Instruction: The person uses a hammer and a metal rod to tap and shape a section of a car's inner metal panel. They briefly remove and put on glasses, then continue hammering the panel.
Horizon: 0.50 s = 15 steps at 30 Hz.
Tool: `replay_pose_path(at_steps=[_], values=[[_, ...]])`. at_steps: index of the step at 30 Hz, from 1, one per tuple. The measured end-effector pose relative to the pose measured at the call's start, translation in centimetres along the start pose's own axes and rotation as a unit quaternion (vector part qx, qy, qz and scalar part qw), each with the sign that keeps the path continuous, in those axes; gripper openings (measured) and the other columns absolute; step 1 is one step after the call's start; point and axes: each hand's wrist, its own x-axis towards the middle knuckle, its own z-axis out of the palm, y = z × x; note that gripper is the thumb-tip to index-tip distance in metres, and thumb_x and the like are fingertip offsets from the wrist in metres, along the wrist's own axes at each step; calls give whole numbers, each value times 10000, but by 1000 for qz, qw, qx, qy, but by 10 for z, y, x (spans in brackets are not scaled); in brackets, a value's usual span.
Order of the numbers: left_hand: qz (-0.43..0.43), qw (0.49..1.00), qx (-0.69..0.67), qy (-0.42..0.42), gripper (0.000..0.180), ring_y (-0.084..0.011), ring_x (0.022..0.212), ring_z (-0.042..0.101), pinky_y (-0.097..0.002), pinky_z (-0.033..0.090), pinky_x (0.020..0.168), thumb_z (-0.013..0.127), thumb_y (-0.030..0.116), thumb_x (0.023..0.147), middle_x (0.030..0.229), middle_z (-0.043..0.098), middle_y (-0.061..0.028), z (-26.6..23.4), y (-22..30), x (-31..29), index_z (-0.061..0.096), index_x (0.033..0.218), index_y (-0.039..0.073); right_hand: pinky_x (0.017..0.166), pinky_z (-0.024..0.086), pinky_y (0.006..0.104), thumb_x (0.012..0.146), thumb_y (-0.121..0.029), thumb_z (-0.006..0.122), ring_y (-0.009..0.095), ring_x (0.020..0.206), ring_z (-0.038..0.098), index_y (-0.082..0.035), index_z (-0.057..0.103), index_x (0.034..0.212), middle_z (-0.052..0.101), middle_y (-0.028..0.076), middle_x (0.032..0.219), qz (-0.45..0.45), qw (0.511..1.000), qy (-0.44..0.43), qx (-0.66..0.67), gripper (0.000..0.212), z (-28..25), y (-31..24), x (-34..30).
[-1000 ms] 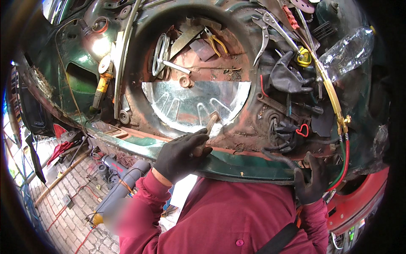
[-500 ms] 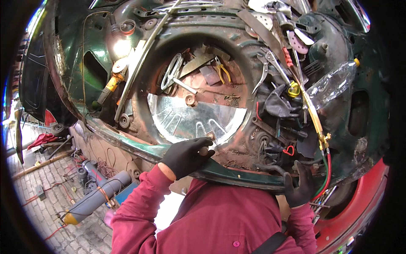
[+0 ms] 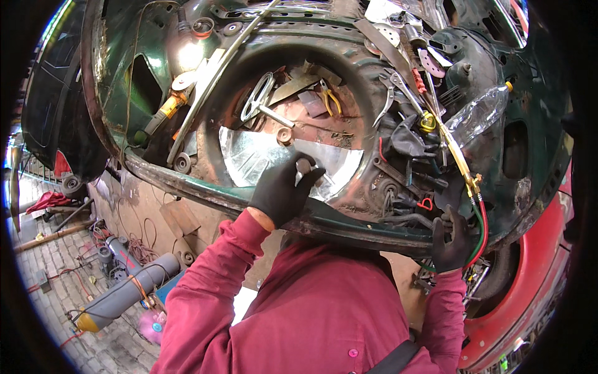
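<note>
Gripping the short-handled tool [image 3: 303, 166] in your left hand [image 3: 281, 194], you have gloved fingers and thumb closed around it, with its round end facing up. Head view, the only one: most of the shaft is hidden by your glove, and the far end is too unclear to say whether it touches the metal.

The half-round metal sheet [image 3: 240, 151] lies in the near part of the wheel well [image 3: 317, 129], directly beyond your left hand. Your right hand [image 3: 451, 242] rests at the body edge [image 3: 355, 234], thumb and fingers apart, no tool visible in it; it is just beside the ribbed conduit [image 3: 416, 218] and near the red hose [image 3: 483, 240].

Notes on handling, as judgement: keep the grip firm but the wrist loose, and keep your fingertips off the sheet's cut edge, which may be sharp. Mind the small round piece [image 3: 284, 134] at the straight edge; it could shift if the sheet is jarred. Use the right hand as a brace, clear of the hose. The yellow-handled pliers [image 3: 331, 100] lie farther in, well apart from the tool.
</note>
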Motion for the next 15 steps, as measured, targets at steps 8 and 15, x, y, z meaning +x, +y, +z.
replay_pose_path(at_steps=[8, 15], values=[[198, 868, -334, 311, 153, -215, 1007, 708, -360, 557, 953, 569, 157, 1144, 1051, 722, -116, -44, 12, -27, 606, 1164, 10, 921, 576, 424, 1016, -209, 731, 340, 1042, 742, 12, 695, 1319, 750, 214, 1189, -62, 996, 29, -49, 377, 1, -4, 2], [421, 760, -242, 432, 370, -304, 1011, 702, -496, 510, 1051, 511, 382, 1141, 1017, 694, -149, -189, 76, -191, 626, 1169, 31, 1034, 543, 432, 1088, -271, 645, 354, 1184, 724, 26, 683, 1355, 741, 230, 1301, -54, 998, -9, 27, 401, 9, 19, 1]])
